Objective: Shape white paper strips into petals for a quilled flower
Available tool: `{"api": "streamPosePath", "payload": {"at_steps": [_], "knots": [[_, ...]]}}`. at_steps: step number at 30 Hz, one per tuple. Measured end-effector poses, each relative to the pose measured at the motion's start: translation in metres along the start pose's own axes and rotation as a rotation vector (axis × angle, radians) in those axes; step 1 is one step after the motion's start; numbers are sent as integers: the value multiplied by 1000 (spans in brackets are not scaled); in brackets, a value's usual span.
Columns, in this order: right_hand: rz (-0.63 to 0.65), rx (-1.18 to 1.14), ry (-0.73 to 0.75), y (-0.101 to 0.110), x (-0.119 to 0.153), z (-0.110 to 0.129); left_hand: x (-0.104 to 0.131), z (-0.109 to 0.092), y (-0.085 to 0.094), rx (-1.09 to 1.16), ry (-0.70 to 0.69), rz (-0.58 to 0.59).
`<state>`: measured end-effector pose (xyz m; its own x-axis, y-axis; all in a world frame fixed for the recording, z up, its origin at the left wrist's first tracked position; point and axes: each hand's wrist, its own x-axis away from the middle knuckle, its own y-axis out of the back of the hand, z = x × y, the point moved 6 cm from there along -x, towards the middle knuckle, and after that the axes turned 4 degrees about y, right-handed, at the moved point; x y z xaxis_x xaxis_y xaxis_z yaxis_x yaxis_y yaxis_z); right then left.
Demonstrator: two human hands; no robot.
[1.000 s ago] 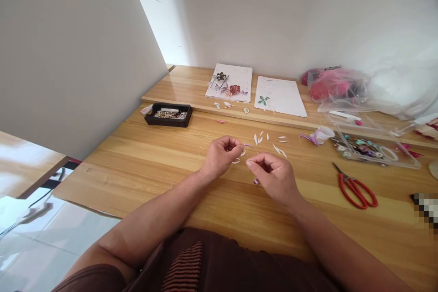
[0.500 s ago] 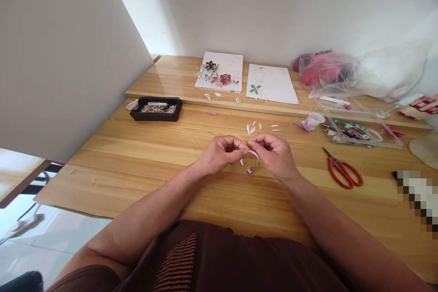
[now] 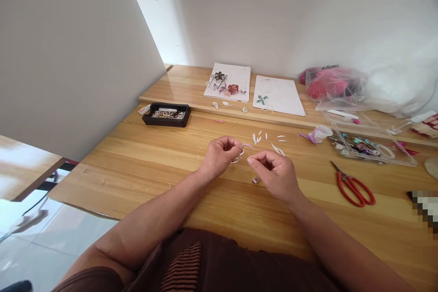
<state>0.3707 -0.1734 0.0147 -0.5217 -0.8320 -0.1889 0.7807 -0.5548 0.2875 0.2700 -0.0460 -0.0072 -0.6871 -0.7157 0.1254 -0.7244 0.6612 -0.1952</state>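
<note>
My left hand (image 3: pixel 221 156) pinches a thin lilac petal (image 3: pixel 247 146) between thumb and fingertips, and the petal sticks out to the right. A fine wire or thread seems to run by it. Just to the right and slightly lower is my right hand (image 3: pixel 275 173), thumb and forefinger pressed together and apart from the petal. Anything in that pinch is too fine to make out. Below its fingers a small purple spool-like piece (image 3: pixel 255 180) lies on the table, partly covered. Several white petal cutouts (image 3: pixel 256 138) lie beyond my hands.
Red-handled pliers (image 3: pixel 354 187) lie at the right. Behind them stand a clear box (image 3: pixel 372 148) of beads and a white cup (image 3: pixel 321 133) with purple ribbon. A black tray (image 3: pixel 166 121) of beads sits at the left. Paper sheets (image 3: pixel 282 93) with flower ornaments lie on the raised ledge.
My right hand has come away from the petal, down and to the right. The lilac petal stays in my left hand. The whole view has shifted slightly.
</note>
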Motion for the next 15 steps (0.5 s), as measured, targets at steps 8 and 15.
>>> {"api": "streamPosePath", "payload": {"at_steps": [8, 15], "knots": [[-90, 240, 220, 4, 5, 21, 1, -4, -2, -15, 7, 10], [-218, 381, 315, 22, 0, 30, 3, -3, -7, -62, 47, 83]]}}
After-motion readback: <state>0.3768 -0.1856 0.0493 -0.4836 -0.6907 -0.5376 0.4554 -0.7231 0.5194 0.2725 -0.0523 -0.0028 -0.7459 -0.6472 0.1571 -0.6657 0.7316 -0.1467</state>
